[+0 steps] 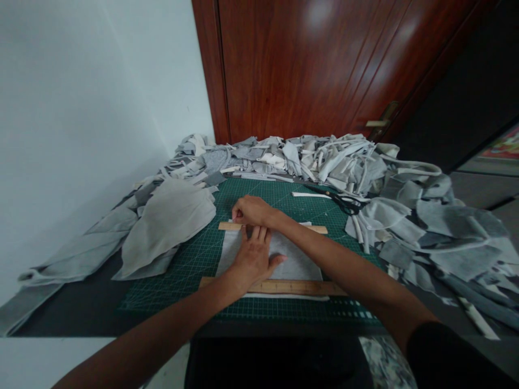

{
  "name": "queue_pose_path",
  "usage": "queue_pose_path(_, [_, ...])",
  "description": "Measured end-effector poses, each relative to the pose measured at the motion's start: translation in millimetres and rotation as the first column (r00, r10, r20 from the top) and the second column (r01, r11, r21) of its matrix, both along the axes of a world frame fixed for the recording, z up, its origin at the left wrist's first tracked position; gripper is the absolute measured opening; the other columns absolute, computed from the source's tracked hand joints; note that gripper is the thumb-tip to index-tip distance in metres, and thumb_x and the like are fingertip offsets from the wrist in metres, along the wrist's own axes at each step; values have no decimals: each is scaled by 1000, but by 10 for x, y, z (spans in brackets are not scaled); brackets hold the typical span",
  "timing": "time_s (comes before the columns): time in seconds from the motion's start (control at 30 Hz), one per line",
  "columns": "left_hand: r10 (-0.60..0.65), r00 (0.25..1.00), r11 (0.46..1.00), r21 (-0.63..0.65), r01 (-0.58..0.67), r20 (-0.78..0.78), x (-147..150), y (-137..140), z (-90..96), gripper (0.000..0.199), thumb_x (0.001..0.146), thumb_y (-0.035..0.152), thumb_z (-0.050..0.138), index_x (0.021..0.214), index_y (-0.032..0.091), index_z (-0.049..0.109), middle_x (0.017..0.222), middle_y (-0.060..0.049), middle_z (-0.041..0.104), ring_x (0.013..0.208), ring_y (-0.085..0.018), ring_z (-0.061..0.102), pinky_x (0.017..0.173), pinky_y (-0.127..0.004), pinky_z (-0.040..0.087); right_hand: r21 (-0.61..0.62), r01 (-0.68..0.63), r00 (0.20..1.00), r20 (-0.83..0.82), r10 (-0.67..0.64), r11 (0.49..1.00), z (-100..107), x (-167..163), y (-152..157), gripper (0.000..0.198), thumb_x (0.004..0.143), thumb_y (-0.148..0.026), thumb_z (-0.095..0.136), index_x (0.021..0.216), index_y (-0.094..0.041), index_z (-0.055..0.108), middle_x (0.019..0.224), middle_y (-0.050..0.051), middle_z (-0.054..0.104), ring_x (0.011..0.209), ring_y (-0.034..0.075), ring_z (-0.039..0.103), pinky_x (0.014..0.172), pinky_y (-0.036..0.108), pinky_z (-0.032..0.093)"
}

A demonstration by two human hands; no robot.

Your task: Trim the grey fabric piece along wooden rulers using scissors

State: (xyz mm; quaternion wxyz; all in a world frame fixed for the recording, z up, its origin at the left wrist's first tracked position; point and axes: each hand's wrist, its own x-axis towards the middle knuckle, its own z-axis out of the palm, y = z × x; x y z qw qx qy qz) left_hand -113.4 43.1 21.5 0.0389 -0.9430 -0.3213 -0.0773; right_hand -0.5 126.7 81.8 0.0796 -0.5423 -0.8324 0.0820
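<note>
A light grey piece of fabric (298,259) lies flat on the green cutting mat (194,286). Across its far edge runs a narrow wooden ruler (318,229), and a wider wooden ruler (292,287) crosses its near end. My left hand (254,256) rests on the fabric with fingers stretched toward the far ruler, thumb out to the right. Reaching over it, my right hand (250,209) is closed at the far ruler's left part. Its fingers are curled near the fabric's far edge; what they grip is hidden.
Black-handled scissors (344,202) lie at the mat's back right beside a white strip (310,195). Grey fabric scraps (292,154) are heaped along the back, with another pile (454,227) at right. Larger fabric pieces (170,221) lie at left. A wooden door (292,70) stands behind.
</note>
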Motion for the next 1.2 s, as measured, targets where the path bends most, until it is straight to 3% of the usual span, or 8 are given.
queue_pose_path(0.33, [-6,1000,1000,4,6,10,-8,2,22,81,100,68,43,149,4,49,150,-25,51,141,-39,42,123,-63,23,-59,51,998,42,-49,997,163,122,-170,20,86,-15,67,97,-19,83,97,6,80,87,18,71,68,23,43])
queue_pose_path(0.8, [-12,1000,999,30,12,-29,-2,8,32,82,101,67,37,149,1,47,145,-27,53,134,-41,45,116,-62,30,-68,60,991,126,-51,996,177,496,-321,21,86,-14,68,100,-20,84,96,8,80,95,20,73,73,23,44])
queue_pose_path(1.2, [-20,998,1000,11,21,-55,-5,23,55,83,100,66,42,150,-1,45,141,-27,56,133,-41,47,117,-62,30,-52,65,987,148,-57,997,108,879,-488,18,87,-16,70,97,-21,84,91,6,80,85,19,72,68,23,41])
